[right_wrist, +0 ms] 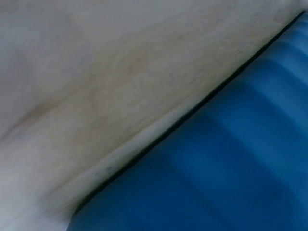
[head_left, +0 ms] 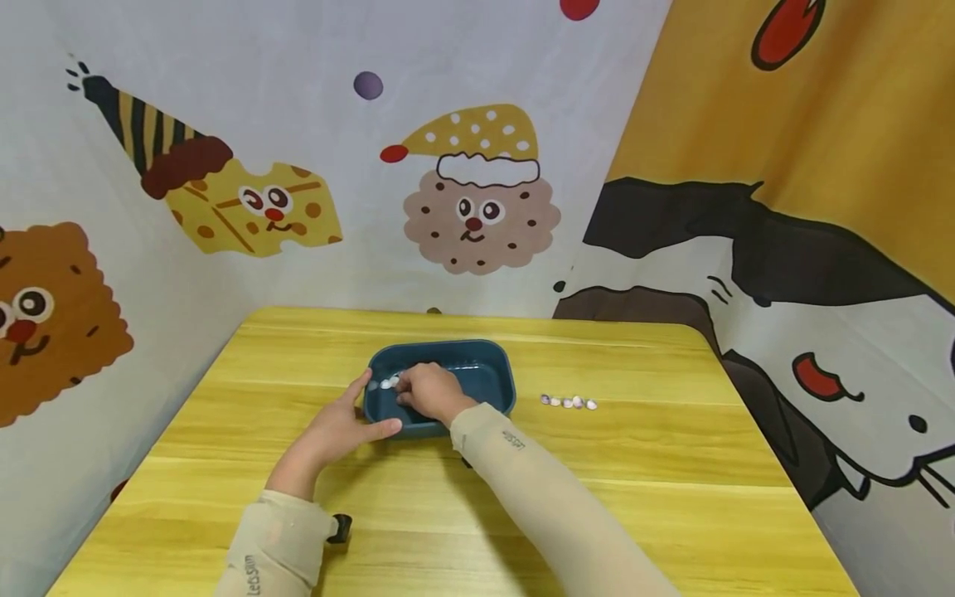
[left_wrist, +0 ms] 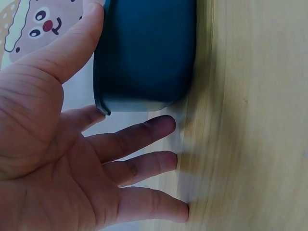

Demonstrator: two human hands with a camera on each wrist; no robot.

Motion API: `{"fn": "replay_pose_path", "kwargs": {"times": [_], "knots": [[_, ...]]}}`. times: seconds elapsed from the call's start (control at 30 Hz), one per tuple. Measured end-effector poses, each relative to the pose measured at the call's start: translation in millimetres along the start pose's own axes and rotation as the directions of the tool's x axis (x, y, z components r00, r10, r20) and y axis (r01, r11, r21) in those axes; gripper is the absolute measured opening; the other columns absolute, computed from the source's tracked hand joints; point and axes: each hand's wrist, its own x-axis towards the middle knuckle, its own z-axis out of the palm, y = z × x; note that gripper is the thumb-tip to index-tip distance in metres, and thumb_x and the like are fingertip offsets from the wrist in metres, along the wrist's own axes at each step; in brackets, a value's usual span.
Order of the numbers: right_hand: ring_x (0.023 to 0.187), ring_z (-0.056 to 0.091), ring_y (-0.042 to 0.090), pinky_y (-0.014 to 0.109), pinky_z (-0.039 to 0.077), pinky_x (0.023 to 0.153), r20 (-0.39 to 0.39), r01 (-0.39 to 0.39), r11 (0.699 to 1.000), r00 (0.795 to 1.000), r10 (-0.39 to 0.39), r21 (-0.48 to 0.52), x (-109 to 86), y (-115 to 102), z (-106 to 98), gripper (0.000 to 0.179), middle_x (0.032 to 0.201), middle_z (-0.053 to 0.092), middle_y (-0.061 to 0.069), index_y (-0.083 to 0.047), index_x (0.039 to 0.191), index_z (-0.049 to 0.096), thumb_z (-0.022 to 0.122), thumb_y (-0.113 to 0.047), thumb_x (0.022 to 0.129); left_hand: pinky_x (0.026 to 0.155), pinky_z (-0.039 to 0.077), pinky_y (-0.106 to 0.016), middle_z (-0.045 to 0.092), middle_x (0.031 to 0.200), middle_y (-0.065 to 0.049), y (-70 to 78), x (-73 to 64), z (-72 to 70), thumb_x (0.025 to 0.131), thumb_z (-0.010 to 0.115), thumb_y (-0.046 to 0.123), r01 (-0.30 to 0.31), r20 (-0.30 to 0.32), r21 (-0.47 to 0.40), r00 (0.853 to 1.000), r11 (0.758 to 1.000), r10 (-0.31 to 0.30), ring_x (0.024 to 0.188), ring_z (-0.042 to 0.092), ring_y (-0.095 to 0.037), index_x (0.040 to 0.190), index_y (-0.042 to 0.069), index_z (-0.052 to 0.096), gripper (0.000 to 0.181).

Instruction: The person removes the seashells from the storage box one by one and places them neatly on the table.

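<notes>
A dark blue rectangular tray (head_left: pixel 488 377) stands on the table. Inside it, small white pebbles (head_left: pixel 385 384) form a short row by the left end, with a greyish one at the row's left. My right hand (head_left: pixel 431 390) reaches into the tray with curled fingers, its fingertips pinching at the row's right-hand pebble; the fingertips are partly hidden. At the tray's left front corner, my left hand (head_left: pixel 336 427) spreads its fingers. In the left wrist view, the thumb (left_wrist: pixel 79 45) lies along the tray's rim while the other fingers fan out beyond the corner.
To the right of the tray, a short row of white and purple pebbles (head_left: pixel 569 402) lies on the wooden table (head_left: pixel 642 464). A cartoon-printed cloth (head_left: pixel 477 66) hangs behind and beside the table. Blue tray wall (right_wrist: pixel 216 178) fills much of the blurred right wrist view.
</notes>
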Motion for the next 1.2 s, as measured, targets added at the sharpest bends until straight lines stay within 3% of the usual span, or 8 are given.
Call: {"fn": "replay_pose_path", "kwargs": {"times": [0.27, 0.5, 0.73, 1.03, 1.2], "knots": [[0.103, 0.074, 0.013, 0.033, 0.062, 0.094, -0.069, 0.000, 0.998, 0.998, 0.004, 0.064, -1.4, 1, -1, 0.018, 0.118, 0.079, -0.005, -0.020, 0.118, 0.079, 0.068, -0.028, 0.107, 0.101, 0.056, -0.059, 0.053, 0.155, -0.034, -0.1, -1.4, -0.2, 0.089, 0.077, 0.068, 0.000, 0.005, -0.017, 1.000, 1.000, 0.000, 0.133, 0.062, -0.044, 0.175, 0.020, 0.003, 0.123], [0.116, 0.075, 0.016, 0.036, 0.061, 0.100, -0.071, -0.012, 0.996, 0.997, 0.018, 0.091, -3.9, 4, -7, 0.023, 0.125, 0.080, -0.003, -0.019, 0.124, 0.082, 0.069, -0.025, 0.106, 0.104, 0.054, -0.061, 0.051, 0.156, -0.036, -1.6, -1.2, -0.5, 0.088, 0.076, 0.071, 0.006, 0.007, -0.010, 1.000, 1.000, -0.006, 0.136, 0.060, -0.047, 0.175, 0.019, 0.003, 0.125], [0.080, 0.072, 0.006, 0.027, 0.061, 0.077, -0.068, -0.063, 0.991, 0.995, 0.071, 0.118, -14.0, 16, -20, 0.016, 0.100, 0.082, -0.007, -0.022, 0.103, 0.086, 0.074, -0.032, 0.103, 0.103, 0.055, -0.061, 0.057, 0.151, -0.034, -2.1, 0.8, 0.6, 0.089, 0.077, 0.068, 0.011, -0.006, 0.020, 1.000, 1.000, -0.011, 0.132, 0.063, -0.044, 0.175, 0.018, 0.004, 0.123], [0.073, 0.064, 0.004, 0.030, 0.060, 0.079, -0.055, 0.039, 0.975, 0.998, -0.027, 0.221, -54.4, 38, -66, 0.019, 0.100, 0.081, -0.001, -0.019, 0.113, 0.083, 0.069, -0.030, 0.107, 0.100, 0.057, -0.059, 0.063, 0.144, -0.032, -2.7, 2.0, 1.4, 0.088, 0.078, 0.069, -0.002, -0.013, 0.034, 1.000, 0.999, 0.002, 0.127, 0.067, -0.042, 0.175, 0.018, 0.003, 0.125], [0.058, 0.052, 0.010, 0.030, 0.055, 0.073, -0.059, 0.000, 0.963, 0.998, 0.016, 0.269, -88.1, 66, -101, 0.016, 0.082, 0.076, 0.006, -0.020, 0.108, 0.082, 0.070, -0.031, 0.106, 0.102, 0.056, -0.061, 0.060, 0.148, -0.033, -2.3, 1.4, 1.6, 0.088, 0.078, 0.068, -0.002, -0.015, 0.033, 1.000, 0.999, 0.002, 0.131, 0.064, -0.045, 0.175, 0.019, 0.003, 0.125]]}}
